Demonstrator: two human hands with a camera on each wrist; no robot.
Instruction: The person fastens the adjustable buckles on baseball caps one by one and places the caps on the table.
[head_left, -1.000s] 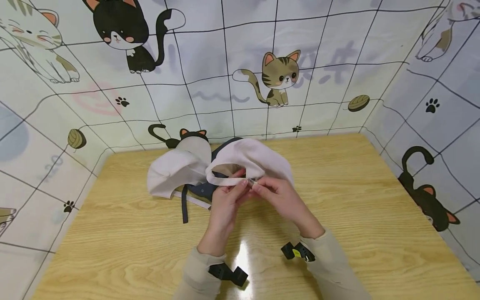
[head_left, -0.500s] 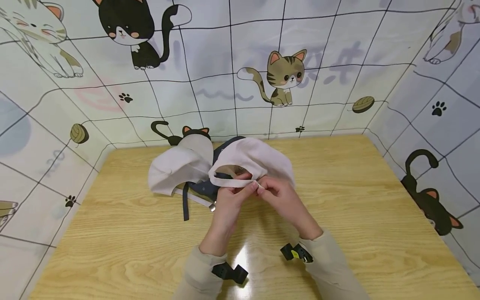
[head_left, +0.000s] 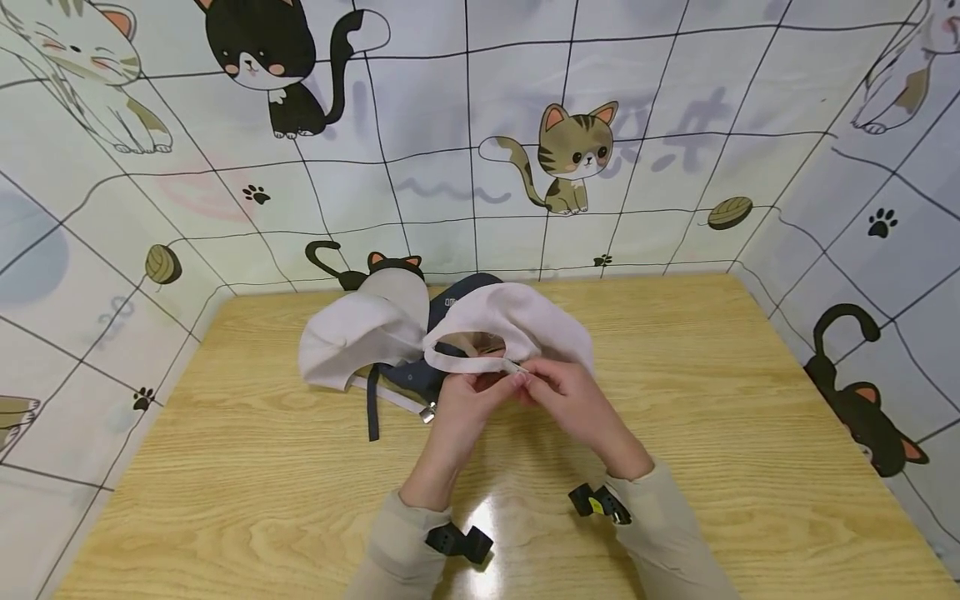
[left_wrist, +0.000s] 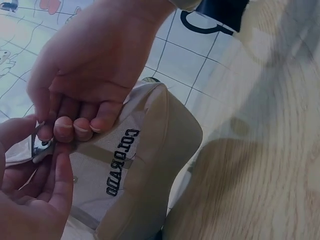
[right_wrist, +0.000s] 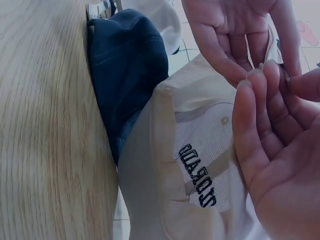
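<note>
A pale pinkish-white baseball cap [head_left: 551, 321] stands with its back opening toward me, its strap [head_left: 459, 364] looping under the opening. My left hand [head_left: 467, 410] pinches the strap beside a small metal buckle [left_wrist: 44, 143]. From the other side my right hand [head_left: 577, 404] pinches the strap's buckle end, the fingertips of both hands meeting there. Fingers partly cover the buckle. Inside the cap, dark block lettering [left_wrist: 122, 162] shows in both wrist views.
Left of the held cap lies a white cap [head_left: 352, 337], its strap ending in a metal buckle [head_left: 428, 412]. A navy cap [right_wrist: 127, 65] lies partly behind the held one, and a greyish cap [head_left: 396, 287] rests at the back. Cat-print sheeting [head_left: 420, 108] surrounds the wooden table [head_left: 690, 375].
Both hands have shifted slightly right along the strap, their fingertips changing position at the buckle. The white cap's buckle, earlier hidden behind my left hand, now shows.
</note>
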